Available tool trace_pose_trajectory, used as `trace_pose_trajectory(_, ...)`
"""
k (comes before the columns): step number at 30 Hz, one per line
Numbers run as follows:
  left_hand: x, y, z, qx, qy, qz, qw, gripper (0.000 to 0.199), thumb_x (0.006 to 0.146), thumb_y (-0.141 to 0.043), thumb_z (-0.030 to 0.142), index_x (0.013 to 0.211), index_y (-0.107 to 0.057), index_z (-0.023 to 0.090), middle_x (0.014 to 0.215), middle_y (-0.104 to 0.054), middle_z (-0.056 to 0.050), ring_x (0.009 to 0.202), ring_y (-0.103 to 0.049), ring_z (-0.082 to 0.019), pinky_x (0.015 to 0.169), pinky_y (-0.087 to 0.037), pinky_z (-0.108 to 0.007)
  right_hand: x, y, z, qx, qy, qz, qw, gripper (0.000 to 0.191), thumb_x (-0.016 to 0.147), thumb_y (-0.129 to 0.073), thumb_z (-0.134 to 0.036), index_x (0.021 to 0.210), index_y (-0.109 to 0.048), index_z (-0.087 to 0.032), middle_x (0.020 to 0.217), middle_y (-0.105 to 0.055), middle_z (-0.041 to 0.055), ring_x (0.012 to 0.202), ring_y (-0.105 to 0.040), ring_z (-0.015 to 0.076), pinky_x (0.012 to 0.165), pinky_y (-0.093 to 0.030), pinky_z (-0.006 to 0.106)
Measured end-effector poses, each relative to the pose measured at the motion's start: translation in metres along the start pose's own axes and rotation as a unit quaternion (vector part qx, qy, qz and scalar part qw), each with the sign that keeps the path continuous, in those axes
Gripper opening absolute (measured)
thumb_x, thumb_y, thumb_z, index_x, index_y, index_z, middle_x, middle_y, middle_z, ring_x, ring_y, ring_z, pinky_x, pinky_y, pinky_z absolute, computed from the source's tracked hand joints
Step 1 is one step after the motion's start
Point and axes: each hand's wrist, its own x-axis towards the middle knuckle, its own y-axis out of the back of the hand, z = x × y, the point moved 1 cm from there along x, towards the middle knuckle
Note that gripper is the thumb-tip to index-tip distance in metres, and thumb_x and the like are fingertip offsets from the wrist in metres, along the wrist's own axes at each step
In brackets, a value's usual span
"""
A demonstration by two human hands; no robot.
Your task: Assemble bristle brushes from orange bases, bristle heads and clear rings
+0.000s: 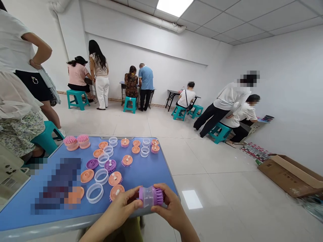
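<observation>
A purple brush with a clear ring around its middle (148,197) lies sideways between my two hands, over the table's front edge. My left hand (126,204) grips its flat purple end with thumb and fingers. On the bristle side, my right hand (170,206) pinches the brush. Left of the hands, on the blue table (141,173), are several clear rings (95,193), orange discs (87,175), a purple disc (92,163), orange bristle pieces with small white parts (115,178) and a purple bristle piece (110,165). Two pink brushes (83,141) stand upright at the back left.
A blurred dark item (59,185) lies on the table's left part. Several people sit or stand at desks along the walls, with teal stools (77,99). One person (20,60) stands close at left. An open cardboard box (290,174) is on the floor at right.
</observation>
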Motion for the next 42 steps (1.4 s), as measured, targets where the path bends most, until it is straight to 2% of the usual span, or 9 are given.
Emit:
trace_pose_trajectory(5,-0.003,0.005,-0.004,0.044,0.023,0.042,0.998,0.06,0.07,-0.059,0.027,0.129,-0.049,0.02,0.11,-0.067,-0.004,0.102,-0.058,-0.026,0.091,-0.045,-0.035,0.002,-0.002,0.011,-0.004,-0.047,-0.021,0.999,0.049,0.062,-0.077,-0.025,0.107,-0.057,-0.023,0.093,-0.059,0.0031,0.077,-0.056,0.0187,0.07,-0.048,0.031)
trace_pose_trajectory(10,0.0,0.008,-0.023,0.152,-0.049,0.1,0.982,0.058,0.067,-0.062,0.019,0.123,-0.055,0.031,0.129,-0.056,-0.001,0.12,-0.048,-0.027,0.105,-0.034,-0.041,0.006,-0.009,0.021,0.033,-0.054,-0.026,0.998,0.045,0.07,-0.069,-0.048,0.101,-0.056,-0.018,0.077,-0.057,0.0012,0.065,-0.054,0.0165,0.062,-0.047,0.03)
trace_pose_trajectory(14,0.002,0.005,-0.026,0.111,-0.034,0.093,0.989,0.058,0.068,-0.063,0.022,0.125,-0.054,0.026,0.125,-0.059,-0.004,0.115,-0.053,-0.026,0.1,-0.041,-0.039,0.008,-0.012,0.021,0.021,-0.07,-0.013,0.997,0.051,0.071,-0.058,-0.064,0.087,-0.056,-0.016,0.069,-0.054,0.0011,0.059,-0.052,0.0161,0.054,-0.048,0.03)
trace_pose_trajectory(20,0.004,0.0,-0.021,0.006,-0.006,0.074,0.997,0.057,0.072,-0.06,0.027,0.128,-0.05,0.018,0.113,-0.066,-0.007,0.105,-0.06,-0.026,0.094,-0.047,-0.039,0.002,-0.003,0.007,0.04,-0.087,-0.047,0.994,0.07,0.07,-0.071,-0.046,0.128,-0.039,-0.023,0.125,-0.048,0.0115,0.102,-0.054,0.0239,0.083,-0.047,0.035)
trace_pose_trajectory(23,0.004,0.002,-0.025,-0.002,-0.013,0.08,0.997,0.059,0.069,-0.061,0.024,0.127,-0.051,0.021,0.118,-0.064,-0.006,0.11,-0.057,-0.026,0.096,-0.045,-0.04,0.004,-0.003,0.007,0.041,-0.088,-0.061,0.993,0.058,0.071,-0.071,-0.042,0.119,-0.047,-0.022,0.102,-0.058,0.0063,0.085,-0.058,0.0197,0.075,-0.048,0.033)
trace_pose_trajectory(28,0.002,0.003,-0.029,0.045,-0.038,0.099,0.993,0.058,0.064,-0.062,0.014,0.12,-0.058,0.027,0.127,-0.058,-0.001,0.119,-0.05,-0.026,0.099,-0.043,-0.039,0.008,-0.009,0.016,0.039,-0.136,-0.044,0.989,0.052,0.073,-0.055,-0.066,0.086,-0.057,-0.015,0.063,-0.055,-0.0004,0.05,-0.053,0.0144,0.048,-0.044,0.027)
trace_pose_trajectory(34,0.002,0.003,-0.021,0.042,-0.019,0.116,0.992,0.055,0.068,-0.063,0.022,0.123,-0.054,0.024,0.123,-0.06,-0.004,0.111,-0.056,-0.025,0.097,-0.046,-0.038,0.002,-0.001,0.003,0.084,-0.111,-0.062,0.988,0.077,0.066,-0.073,-0.052,0.13,-0.039,-0.025,0.123,-0.052,0.0105,0.103,-0.054,0.0243,0.082,-0.047,0.035)
trace_pose_trajectory(39,0.001,0.002,-0.022,0.027,-0.026,0.096,0.995,0.056,0.068,-0.062,0.02,0.124,-0.053,0.022,0.127,-0.057,-0.005,0.115,-0.053,-0.025,0.099,-0.044,-0.038,0.003,-0.001,0.007,0.049,-0.116,-0.055,0.99,0.051,0.072,-0.066,-0.054,0.108,-0.056,-0.02,0.078,-0.061,0.0018,0.064,-0.058,0.0159,0.059,-0.047,0.029)
trace_pose_trajectory(42,0.001,0.002,-0.027,0.039,-0.019,0.098,0.994,0.057,0.068,-0.062,0.018,0.123,-0.054,0.023,0.129,-0.056,-0.004,0.117,-0.051,-0.025,0.101,-0.042,-0.04,0.004,-0.001,0.01,0.034,-0.135,-0.057,0.989,0.057,0.078,-0.048,-0.065,0.1,-0.06,-0.014,0.069,-0.058,0.0023,0.056,-0.056,0.0158,0.05,-0.046,0.029)
